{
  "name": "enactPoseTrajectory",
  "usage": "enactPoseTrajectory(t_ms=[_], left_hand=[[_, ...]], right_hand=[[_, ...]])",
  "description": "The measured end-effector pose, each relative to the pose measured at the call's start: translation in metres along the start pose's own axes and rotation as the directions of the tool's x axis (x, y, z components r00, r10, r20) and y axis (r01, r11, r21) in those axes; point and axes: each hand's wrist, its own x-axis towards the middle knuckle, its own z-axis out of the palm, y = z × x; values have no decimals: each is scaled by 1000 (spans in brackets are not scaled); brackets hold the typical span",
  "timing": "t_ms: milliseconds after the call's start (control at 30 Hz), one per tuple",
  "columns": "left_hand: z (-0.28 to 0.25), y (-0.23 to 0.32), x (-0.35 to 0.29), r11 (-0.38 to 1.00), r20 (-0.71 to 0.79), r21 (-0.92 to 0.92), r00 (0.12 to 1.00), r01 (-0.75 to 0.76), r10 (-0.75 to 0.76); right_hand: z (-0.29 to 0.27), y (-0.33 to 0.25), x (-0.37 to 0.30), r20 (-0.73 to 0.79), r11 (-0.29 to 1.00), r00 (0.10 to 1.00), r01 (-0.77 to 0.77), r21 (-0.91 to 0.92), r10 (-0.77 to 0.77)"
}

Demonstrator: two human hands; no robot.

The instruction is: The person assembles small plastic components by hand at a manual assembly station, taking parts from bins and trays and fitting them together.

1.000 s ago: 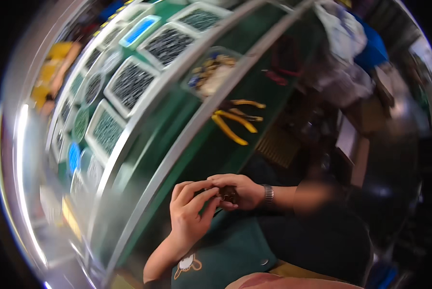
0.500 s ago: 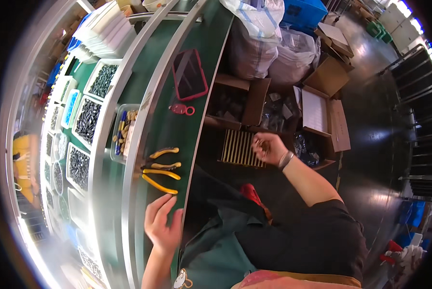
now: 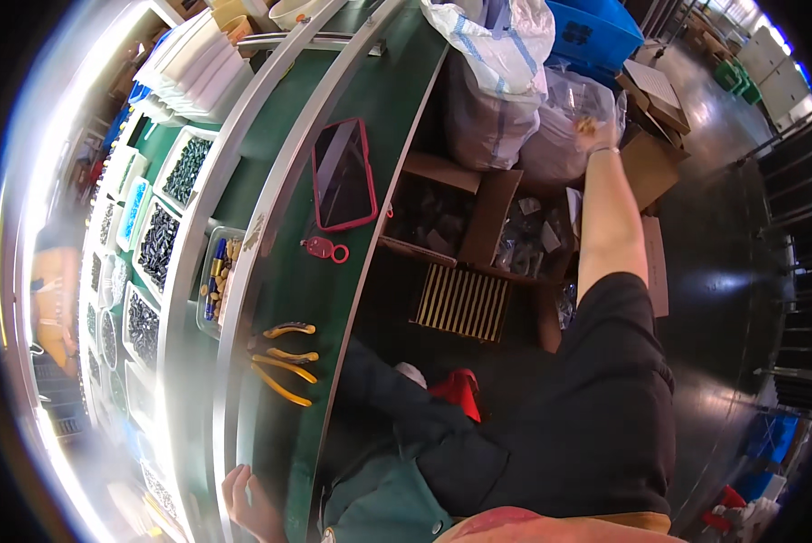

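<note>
My right hand (image 3: 600, 138) is stretched far out to the right, in front of a bulky clear plastic bag (image 3: 564, 149). Its fingers are closed on small yellowish-brown pieces (image 3: 587, 125), too blurred for me to name. At the lower left, my left hand (image 3: 250, 503) lies by the metal rail (image 3: 228, 398), fingers extended and holding nothing. Two pairs of pliers with yellow handles (image 3: 284, 366) lie on the green bench (image 3: 275, 434) beyond it. Farther up are a pink-red key ring tag (image 3: 320, 248) and a dark phone in a red-pink case (image 3: 344, 176).
White trays of small dark parts (image 3: 159, 249) line the bench's left side, near a clear box (image 3: 209, 317) of brown and blue pieces. Right of the bench stand open cartons (image 3: 478, 217), a striped slatted stand (image 3: 463, 303), a white woven sack (image 3: 496, 100) and a blue crate (image 3: 592, 36).
My right hand has swung away from above the striped stand, up and right to the plastic bag. My left hand has drawn back from the pliers toward the lower edge. The view has shifted.
</note>
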Motion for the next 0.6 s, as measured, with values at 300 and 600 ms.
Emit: enactPoseTrajectory(t_ms=[300,600], left_hand=[[-42,9,-24,978,14,194,996,80,-85],[-60,11,-32,936,-49,227,963,268,-264]], right_hand=[[-152,167,-45,-261,946,965,-99,-309,16],[-389,347,-334,-105,12,950,-114,-993,294]])
